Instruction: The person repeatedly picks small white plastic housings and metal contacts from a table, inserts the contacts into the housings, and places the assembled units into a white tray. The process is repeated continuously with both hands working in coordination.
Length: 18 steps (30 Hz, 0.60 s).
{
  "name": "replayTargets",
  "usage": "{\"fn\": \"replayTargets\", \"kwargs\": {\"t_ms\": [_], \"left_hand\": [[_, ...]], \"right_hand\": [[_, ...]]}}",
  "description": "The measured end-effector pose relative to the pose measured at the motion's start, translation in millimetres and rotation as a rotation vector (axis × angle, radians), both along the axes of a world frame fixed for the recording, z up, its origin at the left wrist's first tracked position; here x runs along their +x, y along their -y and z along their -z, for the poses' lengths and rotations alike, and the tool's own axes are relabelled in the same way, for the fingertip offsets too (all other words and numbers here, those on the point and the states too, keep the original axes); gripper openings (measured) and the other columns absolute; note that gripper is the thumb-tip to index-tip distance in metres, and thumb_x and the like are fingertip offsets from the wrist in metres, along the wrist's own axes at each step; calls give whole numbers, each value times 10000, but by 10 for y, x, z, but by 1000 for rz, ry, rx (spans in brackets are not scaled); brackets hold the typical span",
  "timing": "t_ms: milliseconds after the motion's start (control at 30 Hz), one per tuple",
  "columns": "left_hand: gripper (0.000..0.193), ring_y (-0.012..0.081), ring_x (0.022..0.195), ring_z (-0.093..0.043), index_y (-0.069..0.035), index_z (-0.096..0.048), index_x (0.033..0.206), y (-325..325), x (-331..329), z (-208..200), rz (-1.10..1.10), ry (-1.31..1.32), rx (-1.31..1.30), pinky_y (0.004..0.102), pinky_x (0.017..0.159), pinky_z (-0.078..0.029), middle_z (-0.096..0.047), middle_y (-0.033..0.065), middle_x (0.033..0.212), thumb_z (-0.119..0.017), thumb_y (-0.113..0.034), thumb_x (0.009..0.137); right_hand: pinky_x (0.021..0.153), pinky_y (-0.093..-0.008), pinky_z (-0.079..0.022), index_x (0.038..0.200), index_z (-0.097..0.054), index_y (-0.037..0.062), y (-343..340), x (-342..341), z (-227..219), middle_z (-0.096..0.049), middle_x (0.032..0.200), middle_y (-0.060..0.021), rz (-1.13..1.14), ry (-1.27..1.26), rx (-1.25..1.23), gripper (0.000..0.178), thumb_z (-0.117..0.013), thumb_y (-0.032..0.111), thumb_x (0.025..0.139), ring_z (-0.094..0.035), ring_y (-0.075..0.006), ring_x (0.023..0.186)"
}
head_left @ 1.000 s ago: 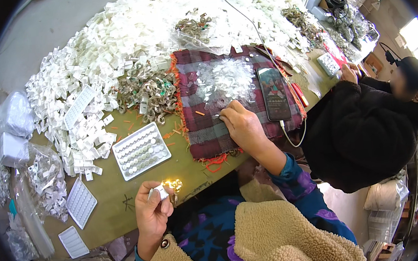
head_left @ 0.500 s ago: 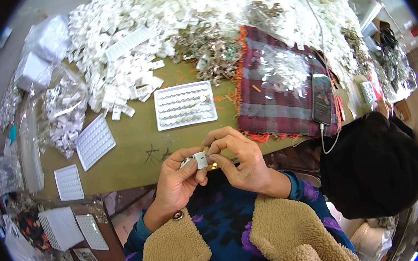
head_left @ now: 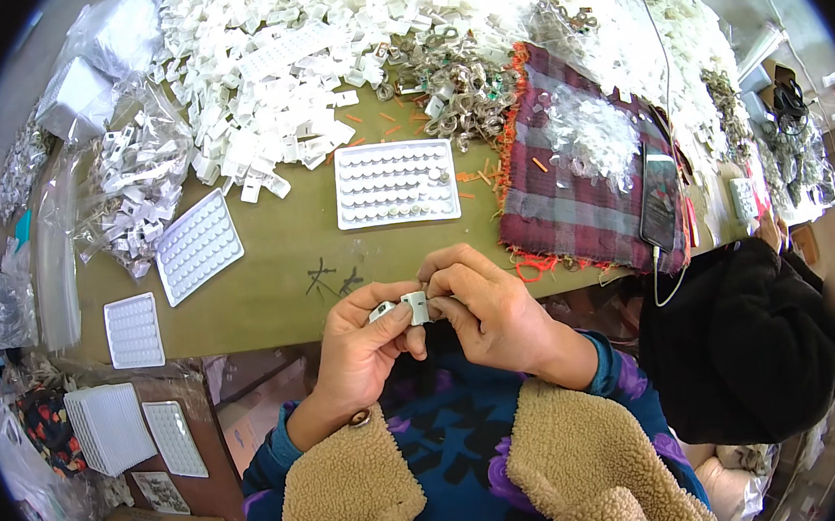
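Note:
My left hand [head_left: 361,351] pinches a small white plastic piece [head_left: 416,308] with a curved, clip-like shape between thumb and fingers, near the table's front edge. A second white piece [head_left: 380,311] shows among the same fingers. Close against the clip-like piece, my right hand [head_left: 493,308] has its thumb and fingers pinched together; whatever they hold is too small or hidden to name. Beyond the hands lies a white moulded tray [head_left: 374,221] with rows of small hollows, some of them holding small round pieces.
White plastic pieces [head_left: 254,126] are heaped at the back, beside a pile of metal rings [head_left: 466,85]. A plaid cloth [head_left: 559,217] at right carries clear bits and a phone [head_left: 658,202] on a cable. More trays [head_left: 197,247] lie left. Someone in black [head_left: 748,349] is at my right.
The view has shifted, so the table's things sit differently in the picture. Both hands stay together at the white piece, with the right fingers slightly more curled.

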<state>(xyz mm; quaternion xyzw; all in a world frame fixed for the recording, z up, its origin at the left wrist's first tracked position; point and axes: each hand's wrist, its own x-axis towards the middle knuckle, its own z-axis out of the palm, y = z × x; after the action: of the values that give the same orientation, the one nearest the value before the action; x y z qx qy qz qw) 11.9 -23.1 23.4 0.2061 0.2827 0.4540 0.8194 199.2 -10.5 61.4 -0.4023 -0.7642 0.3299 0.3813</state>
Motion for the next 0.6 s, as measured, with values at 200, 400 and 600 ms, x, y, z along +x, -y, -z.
{"fn": "replayTargets", "kwargs": {"t_ms": [200,400,600], "left_hand": [[196,162,634,-635,56,-634,1108,80,76,1,-59,-159,9,292,571,-550,-673,115,859,-582,-42,947],[195,144,645,-635,39,-617,1116,18,75,6,-74,-15,-86,269,590,-551,-668,94,853,-580,-70,958],[239,145,703,-632,15,-573,1152,-76,-54,-94,-127,45,-48,243,560,-537,-631,102,896,-584,-134,965]], "right_hand": [[677,-357,-529,873,-557,-43,64,-59,119,-569,982,-171,34,59,177,114,-617,-105,798,-616,-315,778],[683,-328,-527,895,-623,-30,-13,-91,240,-610,968,-135,115,-143,33,71,-642,-62,833,-641,-273,816],[709,-378,-512,923,-662,-1,-425,-94,344,-597,911,-121,245,207,247,137,-683,-6,788,-616,-301,833]]}}
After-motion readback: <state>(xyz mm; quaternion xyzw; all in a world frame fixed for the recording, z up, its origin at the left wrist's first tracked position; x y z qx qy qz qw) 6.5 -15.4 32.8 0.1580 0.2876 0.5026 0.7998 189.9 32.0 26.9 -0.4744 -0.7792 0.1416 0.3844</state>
